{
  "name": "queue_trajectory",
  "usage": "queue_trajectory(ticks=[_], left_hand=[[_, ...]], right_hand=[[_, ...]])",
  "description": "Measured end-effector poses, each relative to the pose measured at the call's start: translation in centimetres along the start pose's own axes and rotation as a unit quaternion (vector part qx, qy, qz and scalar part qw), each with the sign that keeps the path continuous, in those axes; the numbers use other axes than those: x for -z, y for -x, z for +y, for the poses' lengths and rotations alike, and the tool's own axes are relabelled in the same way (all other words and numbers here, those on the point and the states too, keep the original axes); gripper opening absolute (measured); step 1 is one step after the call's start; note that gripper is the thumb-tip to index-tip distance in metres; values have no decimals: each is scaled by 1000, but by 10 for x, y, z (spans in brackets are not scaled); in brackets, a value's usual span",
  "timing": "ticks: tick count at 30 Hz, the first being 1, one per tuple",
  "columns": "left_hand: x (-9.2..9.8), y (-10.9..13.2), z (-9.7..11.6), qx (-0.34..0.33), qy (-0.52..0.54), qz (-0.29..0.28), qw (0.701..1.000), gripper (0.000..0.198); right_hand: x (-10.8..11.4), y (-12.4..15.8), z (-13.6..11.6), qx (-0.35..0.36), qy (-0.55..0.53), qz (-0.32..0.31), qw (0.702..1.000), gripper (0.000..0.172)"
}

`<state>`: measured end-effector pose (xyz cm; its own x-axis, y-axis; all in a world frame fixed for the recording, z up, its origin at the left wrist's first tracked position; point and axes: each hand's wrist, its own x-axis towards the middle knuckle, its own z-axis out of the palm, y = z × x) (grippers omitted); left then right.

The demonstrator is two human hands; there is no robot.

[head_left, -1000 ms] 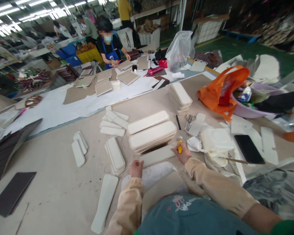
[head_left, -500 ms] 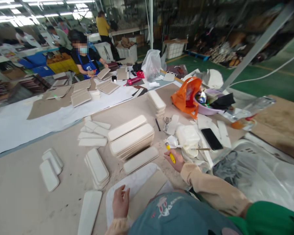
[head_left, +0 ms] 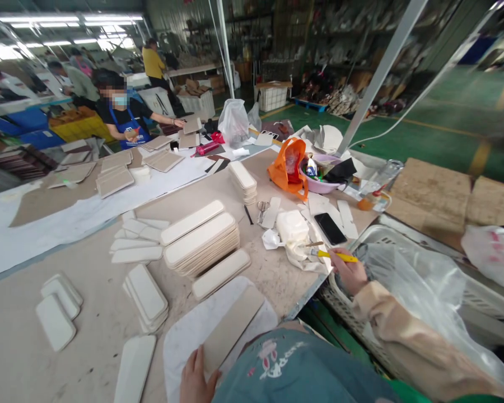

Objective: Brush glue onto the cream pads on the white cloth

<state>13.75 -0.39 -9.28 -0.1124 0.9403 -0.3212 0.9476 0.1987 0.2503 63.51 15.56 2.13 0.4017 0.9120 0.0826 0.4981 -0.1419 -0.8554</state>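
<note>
My right hand [head_left: 349,272] is closed round a yellow-handled brush [head_left: 335,256], held over the table's right edge beside a white glue tub [head_left: 292,226] with rags. My left hand [head_left: 194,379] rests at the near edge, fingers on the end of a long tan board strip [head_left: 232,327] that lies on a white sheet [head_left: 193,331]. Just beyond lie a single white padded panel [head_left: 221,273] and a tall stack of long white panels [head_left: 201,246].
Smaller white panels [head_left: 145,291] lie in piles to the left. A black phone [head_left: 330,228], scissors [head_left: 262,208], an orange bag [head_left: 288,168] and a purple basin [head_left: 321,182] sit at the right. A basket lined with plastic [head_left: 407,280] stands beside the table. A masked person [head_left: 124,115] works across it.
The view has swung right. My right hand carried the brush rightward, past the glue tub to the table edge. My left hand slid back along the tan strip toward me.
</note>
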Motion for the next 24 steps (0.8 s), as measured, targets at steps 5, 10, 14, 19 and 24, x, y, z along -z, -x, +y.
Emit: queue_trajectory(ticks=[5, 10, 14, 19, 24], left_hand=[[7, 5, 17, 27, -25, 5, 999, 59], [16, 9, 37, 65, -26, 6, 998, 57], [17, 10, 46, 71, -33, 6, 997, 60], [16, 7, 49, 79, -55, 7, 995, 59], [21, 4, 54, 95, -60, -7, 994, 60]], right_hand=[[-12, -21, 4, 71, 95, -77, 990, 36], [-35, -40, 11, 142, 170, -145, 964, 33], [-42, -47, 13, 150, 190, -178, 954, 30], [-29, -52, 14, 128, 178, -166, 961, 30], [-18, -51, 19, 154, 136, -182, 962, 31]])
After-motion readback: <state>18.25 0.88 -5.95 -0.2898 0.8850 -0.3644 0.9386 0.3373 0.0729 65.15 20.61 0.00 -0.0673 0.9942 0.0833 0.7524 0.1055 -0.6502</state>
